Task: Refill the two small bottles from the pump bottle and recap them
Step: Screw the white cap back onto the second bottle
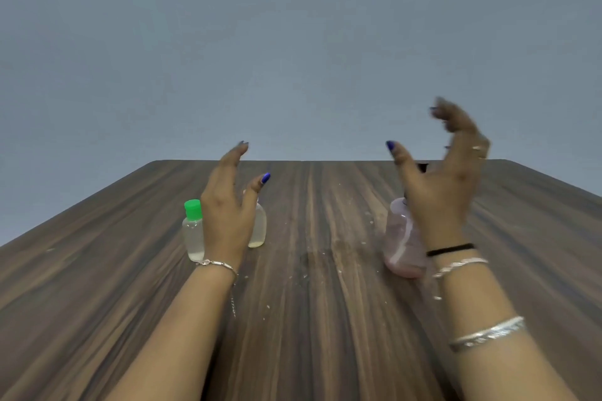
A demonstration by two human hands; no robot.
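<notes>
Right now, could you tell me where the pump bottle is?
The pump bottle stands on the table's right side, partly hidden behind the raised right hand.

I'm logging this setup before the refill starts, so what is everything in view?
Small bottles: two, clear; one green-capped, the other partly hidden behind the left hand; left of centre on the table.
Pump bottle: one, pinkish, right side, partly behind the right hand.
Table: one, dark wood grain, with pale specks.
Wall: grey-blue, behind.
Left hand: open, raised, holding nothing.
Right hand: open, raised, blurred, holding nothing.
</notes>
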